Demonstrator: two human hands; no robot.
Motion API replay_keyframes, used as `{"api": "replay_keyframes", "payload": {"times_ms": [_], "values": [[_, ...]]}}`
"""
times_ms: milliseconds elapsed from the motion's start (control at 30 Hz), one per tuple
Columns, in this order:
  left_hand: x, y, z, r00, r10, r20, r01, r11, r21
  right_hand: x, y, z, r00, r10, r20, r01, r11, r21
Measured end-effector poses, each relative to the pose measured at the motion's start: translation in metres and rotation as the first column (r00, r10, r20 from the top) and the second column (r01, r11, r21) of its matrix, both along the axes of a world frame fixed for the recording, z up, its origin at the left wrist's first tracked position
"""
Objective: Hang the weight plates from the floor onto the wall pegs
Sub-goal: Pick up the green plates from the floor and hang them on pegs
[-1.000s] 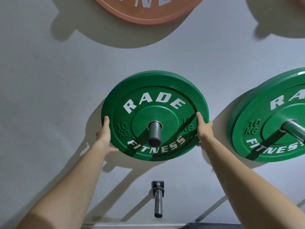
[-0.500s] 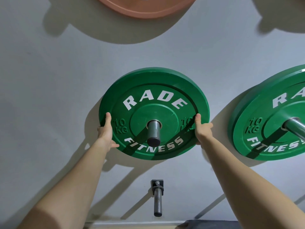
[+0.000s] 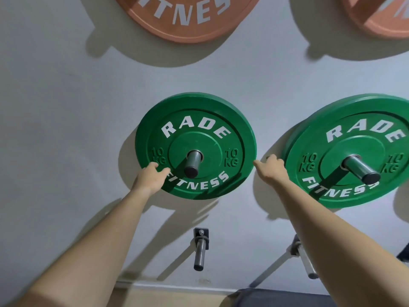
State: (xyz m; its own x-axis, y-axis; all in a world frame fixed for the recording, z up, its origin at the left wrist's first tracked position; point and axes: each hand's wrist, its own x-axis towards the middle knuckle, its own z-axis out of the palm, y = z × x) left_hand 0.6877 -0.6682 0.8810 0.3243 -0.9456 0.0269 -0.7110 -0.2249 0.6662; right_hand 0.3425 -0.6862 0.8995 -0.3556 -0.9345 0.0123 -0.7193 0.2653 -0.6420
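Note:
A green 10 kg weight plate hangs flat against the grey wall on a steel peg that runs through its centre hole. My left hand lies over the plate's lower left face with its fingers loosely bent and no grip on the rim. My right hand hovers just off the plate's right edge, thumb pointing at the rim and fingers loosely curled, holding nothing.
A second green 10 kg plate hangs on its own peg to the right. Two orange plates hang above. A bare peg sticks out below, another bare peg lower right, and a dark pad sits at the bottom.
Both hands have let go of the plate's rim. The left hand slid down onto the lower face and the right drew off to the side. The plate stays on its peg.

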Motion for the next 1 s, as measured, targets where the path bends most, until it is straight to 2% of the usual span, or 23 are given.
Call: {"api": "replay_keyframes", "payload": {"times_ms": [167, 267, 600, 800, 1000], "values": [[-0.044, 0.058, 0.028, 0.976, -0.104, 0.194, 0.118, 0.991, -0.061, -0.027, 0.061, 0.030, 0.985, 0.107, -0.138, -0.113, 0.993, -0.035], [-0.060, 0.094, 0.046, 0.957, -0.134, 0.257, 0.153, 0.987, -0.055, -0.036, 0.101, 0.046, 0.973, 0.129, -0.189, -0.141, 0.989, -0.047], [-0.080, 0.240, 0.076, 0.928, -0.239, 0.287, 0.273, 0.958, -0.086, -0.031, 0.272, 0.068, 0.919, 0.105, -0.380, -0.161, 0.980, -0.119], [-0.113, 0.324, 0.070, 0.884, -0.310, 0.351, 0.343, 0.938, -0.036, -0.033, 0.373, 0.055, 0.846, 0.133, -0.516, -0.190, 0.980, -0.059], [-0.173, 0.373, 0.055, 0.839, -0.402, 0.366, 0.431, 0.903, 0.003, -0.080, 0.444, 0.042, 0.849, 0.078, -0.522, -0.122, 0.991, -0.050]]}}
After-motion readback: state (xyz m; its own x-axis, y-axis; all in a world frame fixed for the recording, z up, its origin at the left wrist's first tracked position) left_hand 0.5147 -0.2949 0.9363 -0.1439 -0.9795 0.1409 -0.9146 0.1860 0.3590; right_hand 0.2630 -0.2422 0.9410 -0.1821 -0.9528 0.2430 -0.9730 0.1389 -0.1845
